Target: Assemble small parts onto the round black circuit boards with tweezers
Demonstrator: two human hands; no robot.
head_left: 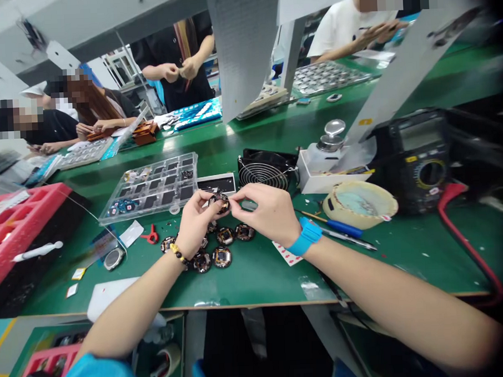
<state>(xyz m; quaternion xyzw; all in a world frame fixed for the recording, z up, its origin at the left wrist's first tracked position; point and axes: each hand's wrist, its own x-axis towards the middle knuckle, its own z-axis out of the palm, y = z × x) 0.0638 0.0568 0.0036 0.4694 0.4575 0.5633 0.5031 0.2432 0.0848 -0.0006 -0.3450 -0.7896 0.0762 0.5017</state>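
Observation:
Both my hands meet over the green table [259,271]. My left hand [195,221], with a bead bracelet at the wrist, is closed on a small round black part [219,201]. My right hand [267,213], with a blue wristband, pinches the same part from the right. Just below the hands several more round parts [221,256] lie in a loose cluster on the table. A clear compartment tray [151,187] with dark pieces in some cells lies behind my left hand.
A small black fan [265,168], a white dispenser box [329,171], a tape roll [360,203], a multimeter [417,159] and pens [340,229] stand to the right. A red bin [20,226] is at left. Other people work across the table.

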